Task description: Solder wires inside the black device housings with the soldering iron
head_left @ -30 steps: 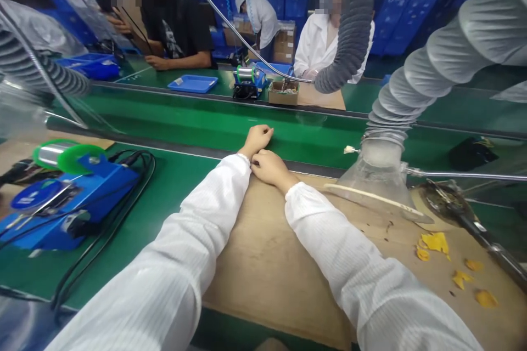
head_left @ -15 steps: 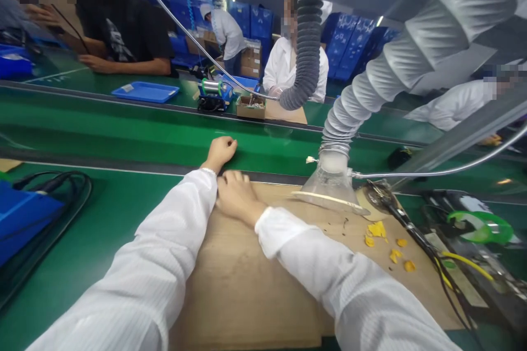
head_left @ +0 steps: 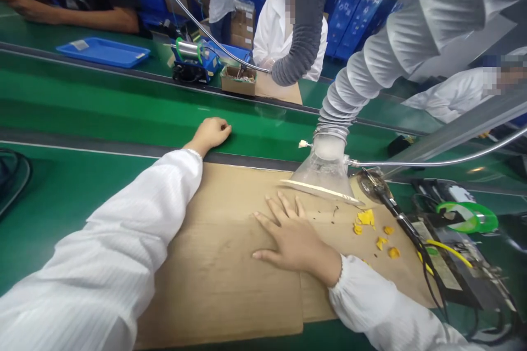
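Note:
My left hand rests on the green conveyor belt, its fingers curled into a loose fist with nothing showing in it. My right hand is open, palm down with fingers spread, over the brown cardboard sheet. To the right of that hand, several yellow scraps and small dark bits lie on the cardboard. A clear fume hood on a ribbed hose hangs just beyond my right fingertips.
A soldering iron with black cables lies at the right, near a green tape-like roll. Across the belt are a blue tray, a solder-wire reel stand and a small box of parts. Co-workers sit along the far side.
My right hand has left the spot beside my left wrist, moved right and toward me, and spread its fingers. The left hand stays on the belt. The view has tilted down.

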### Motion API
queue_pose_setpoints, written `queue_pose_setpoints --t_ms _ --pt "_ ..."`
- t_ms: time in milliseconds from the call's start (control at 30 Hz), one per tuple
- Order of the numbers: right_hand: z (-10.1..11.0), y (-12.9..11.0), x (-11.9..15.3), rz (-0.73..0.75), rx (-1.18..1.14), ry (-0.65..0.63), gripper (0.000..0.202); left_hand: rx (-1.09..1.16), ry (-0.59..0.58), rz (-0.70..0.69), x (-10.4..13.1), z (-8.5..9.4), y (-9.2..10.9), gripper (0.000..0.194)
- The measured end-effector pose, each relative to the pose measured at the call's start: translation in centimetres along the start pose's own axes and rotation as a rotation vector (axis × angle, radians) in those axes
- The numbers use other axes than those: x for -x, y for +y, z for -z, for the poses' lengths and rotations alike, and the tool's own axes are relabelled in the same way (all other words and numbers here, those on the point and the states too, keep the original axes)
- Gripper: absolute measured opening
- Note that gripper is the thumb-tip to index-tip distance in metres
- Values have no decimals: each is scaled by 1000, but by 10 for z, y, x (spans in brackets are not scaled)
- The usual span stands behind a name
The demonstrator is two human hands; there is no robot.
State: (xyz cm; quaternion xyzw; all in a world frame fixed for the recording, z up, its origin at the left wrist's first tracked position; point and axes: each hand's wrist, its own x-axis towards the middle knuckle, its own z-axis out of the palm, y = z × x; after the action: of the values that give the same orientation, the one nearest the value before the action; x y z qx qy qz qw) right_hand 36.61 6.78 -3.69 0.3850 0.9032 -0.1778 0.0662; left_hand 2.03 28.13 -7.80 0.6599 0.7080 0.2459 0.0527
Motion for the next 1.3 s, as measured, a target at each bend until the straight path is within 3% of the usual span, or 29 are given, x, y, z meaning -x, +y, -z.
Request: queue_pose_setpoints --t_ms 233,733,1067,1200,1300 --pt "-2 -2 -6 42 -2 31 84 -23 -115 -109 -10 -11 12 15" --pt "1 13 -4 77 39 37 89 150 -1 -28 -3 3 14 30" --pt "-1 19 -1 72 119 66 86 233 -43 -44 -10 -15 25 23" --pt "-6 25 -3 70 118 142 84 260 -63 -88 -11 -14 30 23" --pt "-6 25 -2 112 55 317 62 271 -67 -113 -10 -17 37 23"
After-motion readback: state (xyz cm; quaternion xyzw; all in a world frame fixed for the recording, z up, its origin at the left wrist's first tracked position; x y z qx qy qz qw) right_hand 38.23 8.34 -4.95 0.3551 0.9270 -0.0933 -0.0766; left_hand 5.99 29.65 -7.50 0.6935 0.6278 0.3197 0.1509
